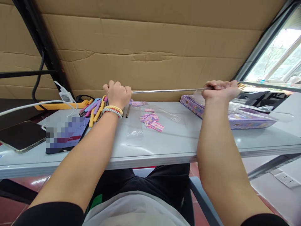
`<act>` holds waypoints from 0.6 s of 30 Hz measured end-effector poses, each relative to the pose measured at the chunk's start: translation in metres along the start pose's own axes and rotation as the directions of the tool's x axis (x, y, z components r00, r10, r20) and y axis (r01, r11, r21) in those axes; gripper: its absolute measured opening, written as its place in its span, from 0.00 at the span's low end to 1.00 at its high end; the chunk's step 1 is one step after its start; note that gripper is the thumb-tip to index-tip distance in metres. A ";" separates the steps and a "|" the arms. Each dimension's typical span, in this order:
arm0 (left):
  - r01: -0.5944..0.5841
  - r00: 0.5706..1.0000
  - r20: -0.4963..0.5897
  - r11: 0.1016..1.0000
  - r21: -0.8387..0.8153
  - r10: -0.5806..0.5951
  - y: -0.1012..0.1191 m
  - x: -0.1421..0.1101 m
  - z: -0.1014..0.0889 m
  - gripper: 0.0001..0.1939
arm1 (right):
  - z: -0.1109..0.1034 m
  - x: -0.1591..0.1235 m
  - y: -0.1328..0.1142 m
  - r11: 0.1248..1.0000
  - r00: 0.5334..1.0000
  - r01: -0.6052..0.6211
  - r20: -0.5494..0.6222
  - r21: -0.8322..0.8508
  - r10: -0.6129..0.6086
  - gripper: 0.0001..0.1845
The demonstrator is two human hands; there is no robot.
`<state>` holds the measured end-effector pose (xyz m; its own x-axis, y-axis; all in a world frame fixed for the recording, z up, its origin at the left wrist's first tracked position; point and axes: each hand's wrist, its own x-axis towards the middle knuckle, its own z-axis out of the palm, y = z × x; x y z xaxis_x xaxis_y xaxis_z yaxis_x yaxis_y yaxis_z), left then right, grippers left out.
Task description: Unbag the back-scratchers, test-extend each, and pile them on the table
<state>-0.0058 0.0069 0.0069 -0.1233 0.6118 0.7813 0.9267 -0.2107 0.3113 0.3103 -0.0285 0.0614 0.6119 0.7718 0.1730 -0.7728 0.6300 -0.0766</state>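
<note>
A thin telescopic metal rod with a yellow fork-like head stretches level above the table between my hands. My left hand, wearing beaded bracelets, is closed around its left end, where a bit of yellow shows. My right hand grips the rod close to the pronged head, palm turned up. Below my left hand lies a pile of similar tools with coloured handles. A similar tool with a purple fork head lies just right of that hand. Small pink printed cards are heaped on the table between my arms.
A clear plastic sleeve lies left of the cards. An open purple printed box with clear plastic sits right, partly behind my right arm. A phone, a dark tablet-like device and a white cable occupy the left. Cardboard stands behind.
</note>
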 end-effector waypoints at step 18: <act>0.009 0.991 0.128 0.991 0.136 -0.027 -0.010 -0.007 -0.017 0.35 | 0.007 -0.011 -0.016 0.984 0.991 0.083 0.088 0.157 -0.098 0.28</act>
<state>-0.0199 -0.0080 0.0074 -0.1017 0.7096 0.6972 0.9652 -0.0993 0.2418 0.3146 -0.0477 0.0673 0.6674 0.6958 0.2653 -0.7361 0.6704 0.0933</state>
